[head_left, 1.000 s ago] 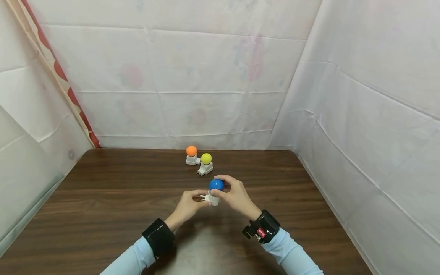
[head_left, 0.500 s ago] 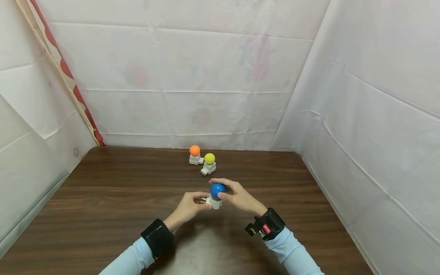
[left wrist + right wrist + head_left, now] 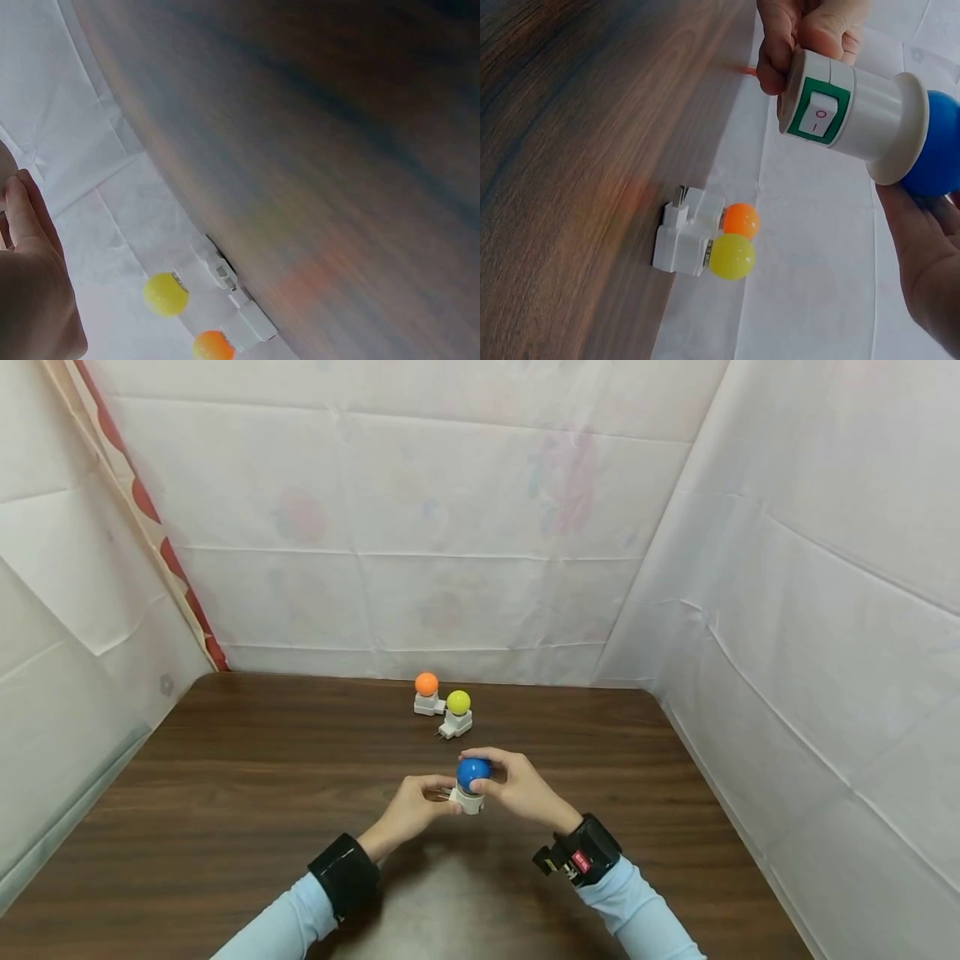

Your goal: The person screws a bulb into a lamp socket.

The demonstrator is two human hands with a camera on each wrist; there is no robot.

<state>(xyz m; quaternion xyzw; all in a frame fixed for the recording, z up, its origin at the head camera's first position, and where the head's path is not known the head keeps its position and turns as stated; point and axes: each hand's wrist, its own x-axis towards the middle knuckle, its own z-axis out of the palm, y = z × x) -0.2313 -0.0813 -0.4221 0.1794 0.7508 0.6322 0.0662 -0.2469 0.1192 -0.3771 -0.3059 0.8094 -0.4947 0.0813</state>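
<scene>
A blue round bulb [image 3: 473, 772] sits in a white lamp socket [image 3: 470, 801], held between both hands above the table. My left hand [image 3: 411, 812] pinches the socket at its plug side, thumb and fingers on it. My right hand [image 3: 525, 789] grips the blue bulb, thumb on the near side and fingers over the far side. In the right wrist view, a rocker switch [image 3: 820, 115] in a green frame shows on the socket. The left wrist view shows part of my left hand [image 3: 34, 277] at its edge; the bulb is out of sight there.
Beyond the hands, two white plug sockets stand on the dark wooden table [image 3: 247, 777], one with an orange bulb [image 3: 427, 684], the other with a yellow bulb [image 3: 458, 702]. Pale cloth [image 3: 450, 527] hangs behind and on both sides.
The head view has shifted slightly. My right fingers and thumb have moved a little around the blue bulb. My left hand keeps its hold on the socket.
</scene>
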